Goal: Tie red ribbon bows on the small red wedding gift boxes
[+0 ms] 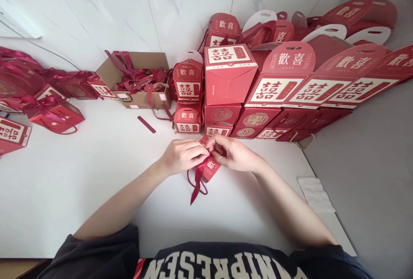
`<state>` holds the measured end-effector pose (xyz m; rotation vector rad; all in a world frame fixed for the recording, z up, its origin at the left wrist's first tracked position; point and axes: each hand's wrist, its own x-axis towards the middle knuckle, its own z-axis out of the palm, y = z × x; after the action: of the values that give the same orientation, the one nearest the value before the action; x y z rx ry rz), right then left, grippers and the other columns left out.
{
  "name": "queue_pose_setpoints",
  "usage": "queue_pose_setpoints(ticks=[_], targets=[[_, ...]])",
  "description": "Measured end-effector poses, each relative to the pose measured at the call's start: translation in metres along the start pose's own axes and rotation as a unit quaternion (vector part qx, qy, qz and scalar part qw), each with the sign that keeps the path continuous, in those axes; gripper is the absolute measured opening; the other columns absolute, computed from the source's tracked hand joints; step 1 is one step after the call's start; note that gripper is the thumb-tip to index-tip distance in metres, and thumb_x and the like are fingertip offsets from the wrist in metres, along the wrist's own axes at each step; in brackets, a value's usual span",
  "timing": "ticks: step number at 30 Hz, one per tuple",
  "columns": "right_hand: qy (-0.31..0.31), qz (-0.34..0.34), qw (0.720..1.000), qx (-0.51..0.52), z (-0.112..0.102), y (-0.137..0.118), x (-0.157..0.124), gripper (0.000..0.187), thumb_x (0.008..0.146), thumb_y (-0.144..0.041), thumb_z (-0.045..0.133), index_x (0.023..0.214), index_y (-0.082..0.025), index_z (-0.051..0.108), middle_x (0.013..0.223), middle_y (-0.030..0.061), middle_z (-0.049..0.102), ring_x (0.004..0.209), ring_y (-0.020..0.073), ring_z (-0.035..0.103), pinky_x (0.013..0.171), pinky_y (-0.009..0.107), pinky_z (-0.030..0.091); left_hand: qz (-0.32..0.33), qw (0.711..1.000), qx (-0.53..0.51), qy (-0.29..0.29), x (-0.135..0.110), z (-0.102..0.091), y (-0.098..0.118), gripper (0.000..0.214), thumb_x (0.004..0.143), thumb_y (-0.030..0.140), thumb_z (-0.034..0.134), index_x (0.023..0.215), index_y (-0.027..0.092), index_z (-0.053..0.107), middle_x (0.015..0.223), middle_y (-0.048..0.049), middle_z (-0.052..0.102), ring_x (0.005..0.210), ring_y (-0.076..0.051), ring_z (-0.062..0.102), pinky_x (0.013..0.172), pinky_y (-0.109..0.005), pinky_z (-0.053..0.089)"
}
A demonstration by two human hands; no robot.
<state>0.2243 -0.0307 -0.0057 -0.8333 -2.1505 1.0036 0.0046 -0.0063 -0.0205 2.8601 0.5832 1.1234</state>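
Both hands (206, 155) on small red box (211, 168); ribbon (196, 184) trailing

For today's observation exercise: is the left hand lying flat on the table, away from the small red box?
No, the left hand and right hand both grip the small red box.

My left hand (182, 155) and right hand (234, 154) cover most of the small red gift box (212, 168), so only one corner shows. Where my fingertips meet is out of sight, and I can't tell if they pinch the ribbon (196, 186) or the card. The gift box at the left edge (9, 134) is cut off. The flat boxes on the right (398, 61) run out of the picture. The side print on the big box (215, 88) is too small to read.
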Motion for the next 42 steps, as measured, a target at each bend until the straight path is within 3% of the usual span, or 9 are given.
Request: queue_pose_setpoints(ticks=[4,10,15,20,24,32,36,39,42], targets=[[0.031,0.022,0.999,0.011,-0.004,0.000,-0.001,0.032,0.076,0.000,0.049,0.100,-0.021,0.049,0.085,-0.0008,0.055,0.066,0.0105,0.050,0.057,0.021,0.043,0.002,1.000,-0.003,0.006,0.000,0.000,0.000,0.008,0.081,0.013,0.064,0.080,0.021,0.064,0.073,0.0041,0.071,0.063,-0.009,0.064,0.062,-0.020,0.050],[0.013,-0.029,0.999,-0.010,-0.004,-0.002,0.001,0.027,0.084,-0.008,0.058,0.108,-0.022,0.058,0.103,0.0041,0.066,0.092,0.0164,0.063,0.084,0.030,0.050,0.001,1.000,-0.002,0.006,-0.001,0.001,0.000,0.008,0.081,0.013,0.064,0.081,0.021,0.065,0.073,0.0031,0.071,0.064,-0.010,0.064,0.061,-0.021,0.050],[0.029,-0.020,0.998,-0.054,-0.005,-0.003,-0.002,0.009,0.090,-0.018,0.057,0.097,-0.022,0.063,0.093,0.0028,0.068,0.085,0.0158,0.062,0.079,0.029,0.049,-0.014,1.000,-0.023,0.006,-0.002,0.002,0.000,0.008,0.080,0.013,0.065,0.082,0.021,0.066,0.074,0.0038,0.071,0.064,-0.009,0.064,0.062,-0.020,0.050],[0.022,0.030,0.999,0.036,-0.004,-0.007,0.000,0.013,0.096,-0.023,0.047,0.105,-0.021,0.056,0.097,0.0035,0.065,0.084,0.0135,0.060,0.077,0.026,0.049,-0.011,1.000,-0.012,0.009,-0.001,0.002,0.001,0.008,0.080,0.013,0.065,0.079,0.021,0.065,0.071,0.0048,0.070,0.060,-0.008,0.062,0.060,-0.020,0.048],[0.024,0.034,0.999,0.023,-0.006,-0.004,0.001,0.021,0.088,-0.029,0.063,0.107,-0.022,0.059,0.101,0.0040,0.065,0.089,0.0160,0.060,0.080,0.028,0.048,-0.008,1.000,0.001,0.012,-0.001,0.003,0.001,0.008,0.081,0.014,0.063,0.078,0.021,0.064,0.069,0.0048,0.069,0.060,-0.008,0.062,0.059,-0.020,0.048],[0.023,0.048,0.997,0.059,-0.007,-0.004,-0.001,0.009,0.090,-0.023,0.059,0.095,-0.020,0.066,0.089,0.0020,0.067,0.079,0.0141,0.059,0.075,0.027,0.046,-0.021,0.999,-0.024,0.015,0.000,0.003,0.003,0.009,0.081,0.013,0.063,0.080,0.021,0.066,0.072,0.0045,0.071,0.062,-0.008,0.064,0.060,-0.020,0.050],[0.070,0.063,0.991,0.095,-0.011,-0.003,-0.002,0.016,0.090,-0.033,0.059,0.099,-0.020,0.062,0.088,0.0031,0.064,0.078,0.0149,0.059,0.072,0.028,0.047,-0.010,1.000,-0.013,0.005,0.001,0.003,0.004,0.010,0.082,0.013,0.062,0.079,0.021,0.066,0.072,0.0045,0.072,0.061,-0.009,0.064,0.059,-0.021,0.049],[0.084,0.064,0.994,0.032,-0.017,-0.002,-0.004,0.021,0.089,-0.037,0.061,0.102,-0.021,0.061,0.096,0.0054,0.064,0.088,0.0179,0.059,0.081,0.033,0.048,-0.011,1.000,-0.014,0.008,0.000,0.003,0.003,0.009,0.082,0.013,0.063,0.079,0.021,0.066,0.072,0.0045,0.072,0.061,-0.009,0.064,0.058,-0.021,0.048],[0.027,0.042,0.997,-0.056,-0.020,-0.001,-0.005,0.029,0.079,-0.038,0.073,0.101,-0.022,0.063,0.110,0.0075,0.061,0.109,0.0235,0.055,0.096,0.039,0.043,-0.019,1.000,-0.018,0.009,0.000,0.003,0.003,0.008,0.081,0.013,0.063,0.079,0.021,0.065,0.070,0.0044,0.071,0.060,-0.009,0.063,0.058,-0.021,0.048]])
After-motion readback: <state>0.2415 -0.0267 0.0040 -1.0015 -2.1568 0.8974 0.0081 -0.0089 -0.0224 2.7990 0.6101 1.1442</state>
